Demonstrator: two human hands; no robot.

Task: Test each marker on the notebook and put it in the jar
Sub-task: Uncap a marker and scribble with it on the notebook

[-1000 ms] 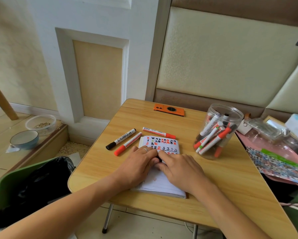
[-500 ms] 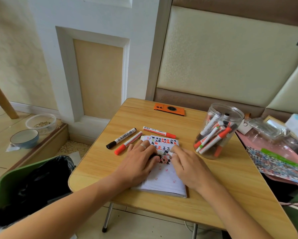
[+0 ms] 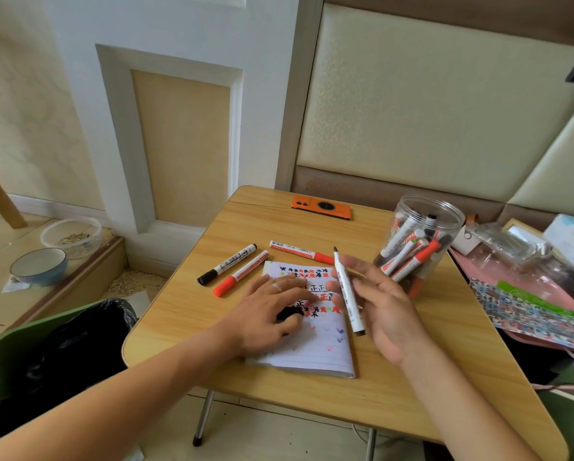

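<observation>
Wood bench: light wood-grain top (image 3: 412,377), small folding thing, everything sits on it.
Notebook: lined notebook (image 3: 315,351) lying open in the middle, top half covered in black and red scribble tests.
Left hand: left hand (image 3: 265,311) lies palm down on the page, fingers mostly straight, ring on one finger. There's a black cap (image 3: 289,313) tucked under the fingers, so I can't tell if that grip is loose or actually pinching the cap.
Right hand: right hand (image 3: 378,307) is raised just over the notebook's right edge, palm turned inward, grip closed around a white marker.
Held marker: uncapped black-tipped marker (image 3: 347,292), tip pointing up and away, slightly tilted, off the paper.
Loose markers: black-capped marker (image 3: 227,264) and red-capped marker (image 3: 240,277) side by side left of the notebook, another red marker (image 3: 300,251) just past its top edge.
Jar: clear plastic jar (image 3: 422,241) at the right, no lid on, already stuffed with red and black markers.
Other stuff: orange phone (image 3: 321,207) at the far edge; green bin (image 3: 19,344) with a black liner on the floor to the left.
</observation>
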